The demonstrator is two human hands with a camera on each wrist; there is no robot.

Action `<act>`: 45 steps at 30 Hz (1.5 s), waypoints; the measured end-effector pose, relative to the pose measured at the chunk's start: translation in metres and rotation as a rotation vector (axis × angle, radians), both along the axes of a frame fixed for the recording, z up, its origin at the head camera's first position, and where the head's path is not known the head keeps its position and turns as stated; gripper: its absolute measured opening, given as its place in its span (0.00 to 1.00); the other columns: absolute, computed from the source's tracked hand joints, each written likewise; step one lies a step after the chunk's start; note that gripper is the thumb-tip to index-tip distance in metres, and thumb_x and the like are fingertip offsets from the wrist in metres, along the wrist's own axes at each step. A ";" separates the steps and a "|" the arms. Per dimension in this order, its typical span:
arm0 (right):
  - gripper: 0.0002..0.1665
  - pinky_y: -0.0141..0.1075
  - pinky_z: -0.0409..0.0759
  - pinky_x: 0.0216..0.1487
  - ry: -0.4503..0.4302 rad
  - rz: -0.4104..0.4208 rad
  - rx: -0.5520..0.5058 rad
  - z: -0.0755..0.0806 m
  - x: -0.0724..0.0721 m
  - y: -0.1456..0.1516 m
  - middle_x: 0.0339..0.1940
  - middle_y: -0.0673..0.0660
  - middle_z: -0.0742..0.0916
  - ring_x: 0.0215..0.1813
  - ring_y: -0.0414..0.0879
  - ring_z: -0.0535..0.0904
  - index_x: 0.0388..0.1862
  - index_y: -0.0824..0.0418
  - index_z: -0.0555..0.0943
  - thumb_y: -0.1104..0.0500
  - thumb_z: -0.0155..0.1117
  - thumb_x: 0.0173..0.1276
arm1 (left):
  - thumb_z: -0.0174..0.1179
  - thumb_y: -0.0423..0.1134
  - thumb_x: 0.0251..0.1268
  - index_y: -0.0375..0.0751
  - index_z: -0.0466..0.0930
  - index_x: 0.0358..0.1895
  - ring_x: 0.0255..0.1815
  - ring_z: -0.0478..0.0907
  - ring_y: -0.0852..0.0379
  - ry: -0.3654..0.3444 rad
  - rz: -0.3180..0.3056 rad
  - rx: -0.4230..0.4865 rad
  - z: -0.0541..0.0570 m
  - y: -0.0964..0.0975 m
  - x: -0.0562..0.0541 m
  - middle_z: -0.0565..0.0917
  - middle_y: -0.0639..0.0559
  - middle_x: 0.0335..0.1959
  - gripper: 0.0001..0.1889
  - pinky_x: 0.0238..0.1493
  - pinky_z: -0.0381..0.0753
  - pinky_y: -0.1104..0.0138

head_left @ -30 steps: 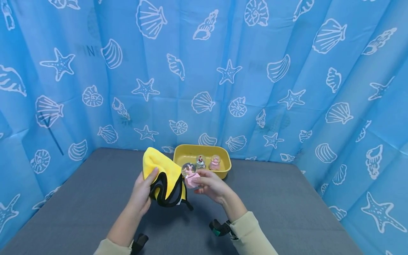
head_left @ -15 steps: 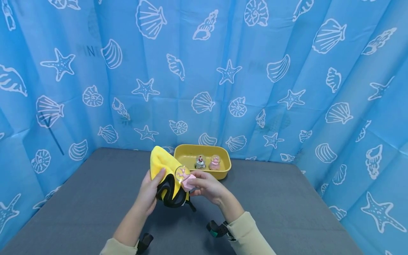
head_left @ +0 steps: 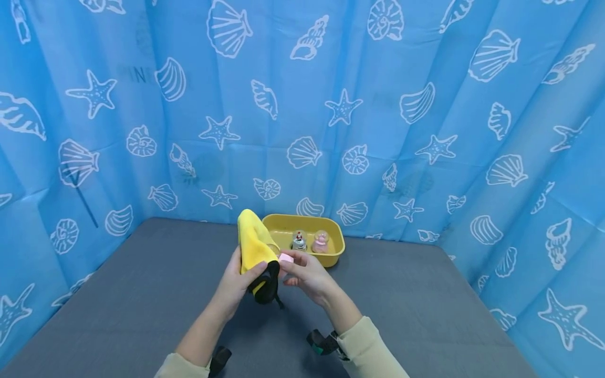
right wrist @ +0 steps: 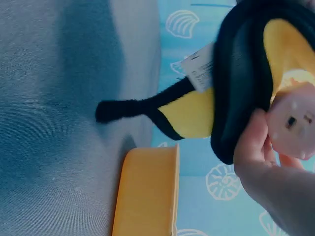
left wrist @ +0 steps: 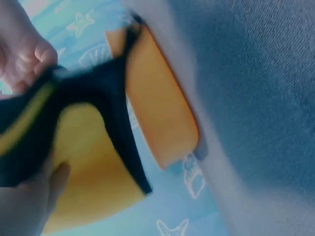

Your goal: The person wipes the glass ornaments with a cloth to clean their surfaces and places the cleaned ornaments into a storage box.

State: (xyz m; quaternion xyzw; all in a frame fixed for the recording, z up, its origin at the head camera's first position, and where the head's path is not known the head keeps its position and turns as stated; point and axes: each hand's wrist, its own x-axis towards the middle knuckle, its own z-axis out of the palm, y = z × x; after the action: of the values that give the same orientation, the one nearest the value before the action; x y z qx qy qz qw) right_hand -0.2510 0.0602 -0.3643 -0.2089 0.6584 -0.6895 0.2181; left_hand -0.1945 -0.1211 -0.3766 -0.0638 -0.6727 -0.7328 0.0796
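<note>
My left hand [head_left: 238, 278] grips a folded yellow cloth [head_left: 255, 241] with black edging, raised above the table in the head view. Close to its right, my right hand [head_left: 307, 275] holds a small snow globe by its pink base [head_left: 285, 258]. The globe's clear dome is mostly hidden against the cloth. From the right wrist camera, the underside of the pink base [right wrist: 294, 123] shows between thumb and fingers, and a white tag [right wrist: 199, 66] hangs off the cloth's black border. In the left wrist view the cloth [left wrist: 93, 157] fills the lower left, somewhat blurred.
Behind the hands a yellow tray [head_left: 336, 244] stands near the table's back edge. Inside it are a snow globe with a red figure [head_left: 299, 240] and a pink snow globe [head_left: 320, 241]. A blue shell-print curtain [head_left: 302, 115] surrounds the grey table [head_left: 402, 304].
The left hand has moved right with the cloth, toward the snow globe. The globe's dome, visible before, is now largely covered by the cloth. The view has shifted slightly.
</note>
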 end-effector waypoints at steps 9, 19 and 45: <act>0.29 0.32 0.72 0.40 0.132 -0.107 0.091 -0.001 0.007 -0.009 0.40 0.52 0.76 0.39 0.44 0.70 0.68 0.70 0.68 0.50 0.50 0.78 | 0.65 0.36 0.63 0.41 0.47 0.71 0.53 0.67 0.46 -0.007 0.066 0.003 -0.008 0.010 -0.005 0.66 0.41 0.57 0.40 0.55 0.70 0.56; 0.25 0.34 0.72 0.41 0.098 -0.117 0.022 -0.004 0.010 -0.013 0.40 0.53 0.78 0.37 0.41 0.71 0.61 0.73 0.68 0.54 0.49 0.79 | 0.64 0.33 0.64 0.32 0.58 0.64 0.50 0.70 0.47 0.007 0.194 0.009 -0.010 0.013 -0.008 0.70 0.41 0.52 0.30 0.52 0.73 0.61; 0.30 0.31 0.76 0.42 0.056 -0.069 -0.034 0.000 0.007 0.005 0.45 0.55 0.78 0.41 0.43 0.76 0.64 0.73 0.67 0.53 0.58 0.74 | 0.63 0.34 0.65 0.36 0.54 0.68 0.48 0.69 0.49 0.006 0.066 0.033 -0.011 0.009 -0.012 0.69 0.42 0.51 0.33 0.49 0.75 0.62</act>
State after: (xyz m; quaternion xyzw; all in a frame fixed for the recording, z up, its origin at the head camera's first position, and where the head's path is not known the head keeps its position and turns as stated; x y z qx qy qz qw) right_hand -0.2444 0.0654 -0.3641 -0.2090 0.6594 -0.7014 0.1721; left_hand -0.2068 -0.1121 -0.3877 -0.0423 -0.6619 -0.7408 0.1067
